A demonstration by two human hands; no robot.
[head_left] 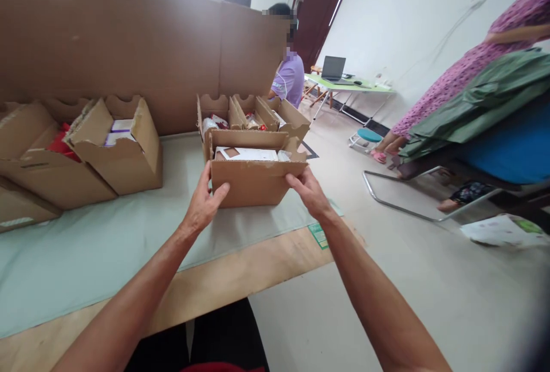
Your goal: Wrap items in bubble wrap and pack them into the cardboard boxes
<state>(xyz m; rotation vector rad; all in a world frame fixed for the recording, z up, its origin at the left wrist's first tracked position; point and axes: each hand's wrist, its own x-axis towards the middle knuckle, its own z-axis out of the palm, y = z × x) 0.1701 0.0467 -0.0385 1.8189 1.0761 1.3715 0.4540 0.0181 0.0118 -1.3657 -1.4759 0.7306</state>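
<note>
Forearms [158,269] nearest; remotely, I had left hand [204,206], right hand [311,193] clasping cardboard bin [253,183]. Judged positioning step; next needed level support.

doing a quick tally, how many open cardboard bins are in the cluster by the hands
4: the front cardboard bin between the left hand and the right hand, then the left rear bin, middle rear bin and right rear bin. Others could be hidden behind them.
</note>
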